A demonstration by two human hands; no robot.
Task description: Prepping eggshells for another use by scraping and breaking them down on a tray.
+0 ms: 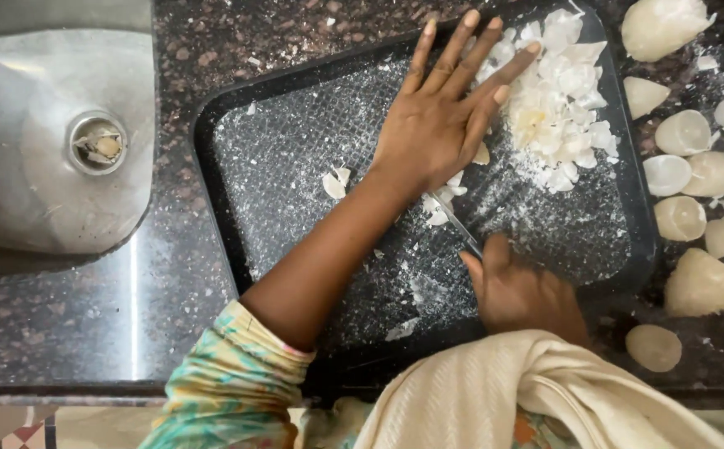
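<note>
A black tray (246,158) lies on the dark speckled counter, dusted with white crumbs. A heap of chopped white pieces (561,108) sits at its far right. My left hand (445,108) lies flat with fingers spread, pressing on the far part of a knife blade (453,220) beside the heap. Near the tray's front edge, my right hand (520,291) is closed on the knife's handle, which it hides. A few white slices (335,181) lie loose near my left wrist.
A steel sink (54,141) with a round drain (96,143) is at the left. Several pale rounded chunks and shell-like halves (682,133) lie on the counter (154,299) right of the tray. A cream cloth (503,391) drapes over my right arm.
</note>
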